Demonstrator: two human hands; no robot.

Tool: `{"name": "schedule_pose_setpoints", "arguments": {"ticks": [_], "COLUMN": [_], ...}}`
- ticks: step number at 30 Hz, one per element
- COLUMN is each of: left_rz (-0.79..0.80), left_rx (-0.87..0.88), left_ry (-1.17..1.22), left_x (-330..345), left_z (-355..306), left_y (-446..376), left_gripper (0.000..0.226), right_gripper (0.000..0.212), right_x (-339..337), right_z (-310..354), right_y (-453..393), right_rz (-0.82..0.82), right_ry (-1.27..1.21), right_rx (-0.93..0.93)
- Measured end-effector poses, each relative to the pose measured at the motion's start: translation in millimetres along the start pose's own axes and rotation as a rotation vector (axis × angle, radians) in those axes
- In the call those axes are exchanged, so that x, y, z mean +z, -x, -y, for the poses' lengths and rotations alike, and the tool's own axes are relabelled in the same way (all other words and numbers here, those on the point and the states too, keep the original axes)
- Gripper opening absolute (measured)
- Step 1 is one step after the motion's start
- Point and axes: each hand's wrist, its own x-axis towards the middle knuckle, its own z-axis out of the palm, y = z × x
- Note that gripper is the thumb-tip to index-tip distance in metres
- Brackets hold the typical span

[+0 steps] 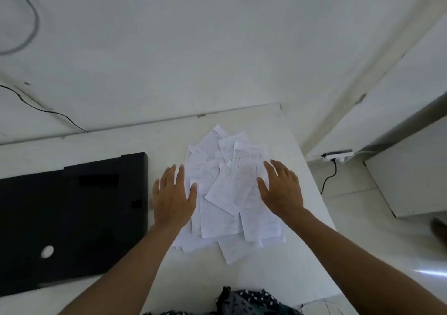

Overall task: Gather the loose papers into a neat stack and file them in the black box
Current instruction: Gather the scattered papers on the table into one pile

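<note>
A: Starting at the left, what is sitting there?

B: The black box (72, 220) is lying flat on the white table (254, 278), filling the left part of the view. A small round pale spot is showing on its near face. A thin dark cable (46, 110) is trailing along the wall behind it.

A: And just right of the box?

B: The left hand (173, 198) is hovering or resting palm down between the box and the papers (225, 193), fingers spread and released, gripping nothing. Its thumb side is overlapping the left edge of the pile; whether it is pressing down, I cannot tell.

A: How are the papers lying?

B: They are sprawling in a loose, fanned heap in the middle of the table, sheets overlapping at odd angles, corners poking out toward the wall and toward the person. They are sitting just beside the box, not in it.

A: The other hand?

B: The right hand (281, 189) is lying flat on the right side of the heap, fingers open and splayed, clutching nothing.

A: Further right?

B: Past the table edge, a white power strip (337, 156) is resting on the floor with a black cord (329, 177) running from it. Dark patterned clothing (244, 301) is showing at the bottom edge.
</note>
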Motion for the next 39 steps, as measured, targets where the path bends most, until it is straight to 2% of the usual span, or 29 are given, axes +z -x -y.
{"name": "schedule_pose_setpoints", "arguments": {"ticks": [4, 7, 10, 15, 18, 21, 23, 28, 30, 32, 34, 36, 39], "left_rz": [0.115, 0.154, 0.150, 0.044, -0.022, 0.004, 0.023, -0.028, -0.049, -0.030, 0.002, 0.014, -0.014], "left_rx": [-0.229, -0.320, -0.314, -0.185, -0.356, -0.423, -0.395, -0.338, -0.377, -0.419, -0.414, -0.360, -0.333], "left_ry": [0.041, 0.092, 0.088, 0.153, 0.223, 0.217, 0.257, 0.332, 0.336, 0.331, 0.332, 0.382, 0.433], "left_x": [23, 43, 54, 63, 56, 51, 51, 56, 55, 52, 52, 54, 56], "left_z": [4, 1, -7, -19, -8, 2, -5, -22, -15, -10, -13, -25, -39], "left_y": [-2, -4, -4, 2, -2, -11, -19, -37, -48, -61, -72, -80, -88], "left_gripper": [0.074, 0.077, 0.069, 0.057, 0.071, 0.078, 0.073, 0.058, 0.058, 0.063, 0.062, 0.055, 0.049], "right_gripper": [0.071, 0.078, 0.076, 0.059, 0.059, 0.075, 0.080, 0.081, 0.078, 0.076, 0.071, 0.068, 0.067], "right_x": [27, 49, 61, 70, 62, 58, 60, 69, 67, 64, 63, 66, 73], "right_z": [-16, -16, -11, -3, -11, -17, -11, 10, 5, 0, 5, 21, 42], "right_y": [-1, -1, 0, 3, -6, -24, -36, -48, -55, -66, -76, -82, -90], "right_rz": [0.138, 0.145, 0.138, 0.080, -0.050, -0.037, 0.005, 0.091, 0.016, -0.082, -0.096, -0.064, -0.029], "right_ry": [-0.082, -0.131, -0.091, -0.077, -0.125, -0.157, -0.156, -0.137, -0.184, -0.192, -0.158, -0.124, -0.152], "right_rx": [0.211, 0.245, 0.215, 0.009, 0.179, 0.332, 0.301, -0.011, 0.039, 0.176, 0.264, 0.231, 0.050]}}
